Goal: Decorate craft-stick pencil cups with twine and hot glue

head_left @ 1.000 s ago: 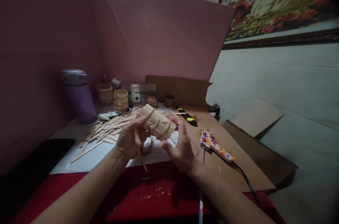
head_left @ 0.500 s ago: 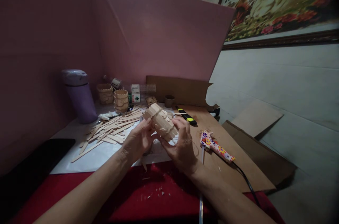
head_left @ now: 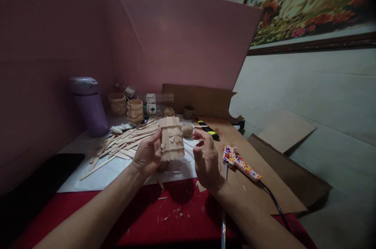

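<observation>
My left hand (head_left: 147,154) grips a small cup made of wooden craft sticks (head_left: 172,139), held upright above the table. The cup is bound with twine and has a stick flower on its front. My right hand (head_left: 206,158) hovers just right of the cup, fingers spread and apart from it, holding nothing. A ball of twine (head_left: 187,129) lies behind the cup.
Loose craft sticks (head_left: 125,144) lie on white paper at left. Two finished stick cups (head_left: 134,111) and a purple flask (head_left: 88,106) stand behind. A patterned glue gun (head_left: 239,162) and a yellow-black knife (head_left: 207,128) rest on cardboard (head_left: 264,186) at right. A dark phone (head_left: 38,182) lies far left.
The stick cup has turned from lying tilted between both hands to standing upright in my left hand. My right hand has let go and opened beside it.
</observation>
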A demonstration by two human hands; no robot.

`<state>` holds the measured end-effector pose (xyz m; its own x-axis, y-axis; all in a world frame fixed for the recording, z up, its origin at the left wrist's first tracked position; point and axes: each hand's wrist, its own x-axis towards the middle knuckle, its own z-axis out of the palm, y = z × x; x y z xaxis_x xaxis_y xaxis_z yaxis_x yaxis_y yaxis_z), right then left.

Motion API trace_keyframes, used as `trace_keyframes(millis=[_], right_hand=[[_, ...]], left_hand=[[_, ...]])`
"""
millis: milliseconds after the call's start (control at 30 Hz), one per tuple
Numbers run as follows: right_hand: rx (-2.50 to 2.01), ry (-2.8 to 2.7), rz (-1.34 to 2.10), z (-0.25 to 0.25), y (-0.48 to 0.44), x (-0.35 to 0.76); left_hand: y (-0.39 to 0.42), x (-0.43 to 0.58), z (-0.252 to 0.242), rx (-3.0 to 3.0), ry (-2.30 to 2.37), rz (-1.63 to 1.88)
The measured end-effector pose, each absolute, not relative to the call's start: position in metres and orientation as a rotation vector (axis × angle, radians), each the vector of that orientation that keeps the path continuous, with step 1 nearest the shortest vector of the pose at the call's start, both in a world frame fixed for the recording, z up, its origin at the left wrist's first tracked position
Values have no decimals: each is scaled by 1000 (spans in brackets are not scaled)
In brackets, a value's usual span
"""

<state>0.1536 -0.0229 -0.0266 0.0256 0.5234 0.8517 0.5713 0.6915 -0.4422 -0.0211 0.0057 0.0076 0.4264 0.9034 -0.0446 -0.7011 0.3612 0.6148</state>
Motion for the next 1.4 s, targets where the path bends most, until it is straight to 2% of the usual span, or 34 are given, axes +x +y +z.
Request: trace_keyframes(millis=[267,733,833,1100,1400], right_hand=[[-878,-1591,-20,-22,-21,156],[-789,-1615,-45,-16,-24,155],[-819,-1574,107,-17,-23,155],[-891,-1518,805,-24,-10,153],[-872,-1544,926,-28,-12,145]], left_hand=[[4,-24,9,486,335,1030],[2,-22,16,496,463,1058],[-1,-17,15,590,540,1080],[1,-8,-1,937,685,1301],[5,-2,-16,1118,718,1474]])
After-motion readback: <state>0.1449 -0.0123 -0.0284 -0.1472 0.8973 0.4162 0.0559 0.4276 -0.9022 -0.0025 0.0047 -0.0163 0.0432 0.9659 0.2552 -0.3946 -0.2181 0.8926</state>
